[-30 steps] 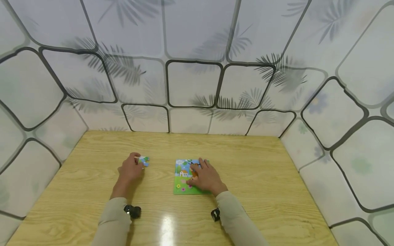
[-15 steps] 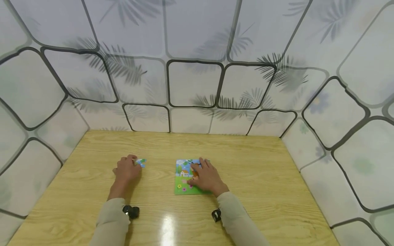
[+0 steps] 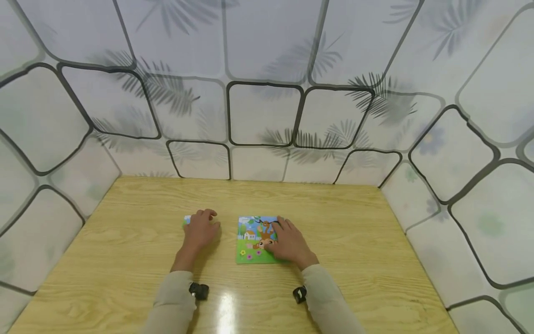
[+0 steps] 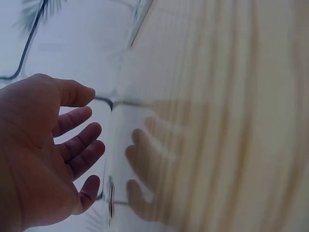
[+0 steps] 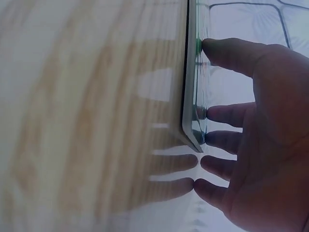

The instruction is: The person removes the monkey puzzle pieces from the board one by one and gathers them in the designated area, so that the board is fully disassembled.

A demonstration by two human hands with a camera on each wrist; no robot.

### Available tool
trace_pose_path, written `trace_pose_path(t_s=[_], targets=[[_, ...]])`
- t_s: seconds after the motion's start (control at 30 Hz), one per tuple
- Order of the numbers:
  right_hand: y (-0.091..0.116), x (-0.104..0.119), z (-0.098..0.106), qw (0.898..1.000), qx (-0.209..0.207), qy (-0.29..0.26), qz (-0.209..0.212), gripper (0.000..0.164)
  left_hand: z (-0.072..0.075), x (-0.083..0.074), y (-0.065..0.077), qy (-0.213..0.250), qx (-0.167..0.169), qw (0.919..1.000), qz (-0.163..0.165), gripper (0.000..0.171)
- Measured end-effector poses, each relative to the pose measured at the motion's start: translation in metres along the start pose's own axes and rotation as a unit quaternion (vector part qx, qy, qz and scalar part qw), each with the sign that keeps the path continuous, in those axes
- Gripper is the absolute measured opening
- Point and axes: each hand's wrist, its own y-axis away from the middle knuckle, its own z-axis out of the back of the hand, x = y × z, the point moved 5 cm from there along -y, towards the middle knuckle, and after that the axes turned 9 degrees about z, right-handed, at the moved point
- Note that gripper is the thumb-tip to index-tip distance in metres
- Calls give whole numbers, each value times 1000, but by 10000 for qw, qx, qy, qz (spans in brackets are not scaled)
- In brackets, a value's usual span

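A square picture puzzle [image 3: 248, 246] with an upside-down monkey, a house and flowers lies mid-table in the head view. On its right part rests my right hand [image 3: 290, 245], covering that side; the right wrist view shows the thumb and some fingertips touching the puzzle's surface [image 5: 198, 96], the other fingers beyond its edge. My left hand [image 3: 201, 230] hovers left of the puzzle, apart from it. The left wrist view shows its fingers loosely bent, with nothing between them. A small blue and white puzzle piece [image 3: 187, 220] lies just left of that hand, partly hidden by it.
The wooden table [image 3: 354, 218] has a glossy top that reflects the hands. Patterned wall covering [image 3: 263, 113] with leaf and line prints rises along the table's back and both sides. A black wrist device [image 3: 199, 291] sits on the left sleeve.
My left hand let go of the small puzzle piece, leaving it on the table, and moved right toward the puzzle. My right hand slid slightly right, uncovering the monkey's face.
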Motion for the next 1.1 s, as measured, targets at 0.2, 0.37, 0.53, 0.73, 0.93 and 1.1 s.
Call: trace_pose_path(t_s=[0.2, 0.37, 0.53, 0.73, 0.93, 1.1], targets=[[4, 2, 5, 10000, -5, -21, -71, 76, -19, -28, 4, -19, 110, 9995, -284, 34], [5, 1, 4, 9999, -48, -73, -77, 73, -33, -44, 8, 3, 262, 9989, -393, 32], [5, 2, 2, 10000, -22, -21, -33, 70, -45, -60, 14, -297, 263, 9968, -698, 29], [5, 3, 2, 10000, -25, 19, -29, 71, -58, -72, 17, -527, 286, 9955, -733, 36], [5, 2, 2, 9999, -45, 136, -49, 70, -67, -76, 18, -609, 253, 9965, -504, 45], [4, 1, 2, 9997, -112, 236, -21, 71, -67, -82, 18, -619, 225, 9975, -266, 42]])
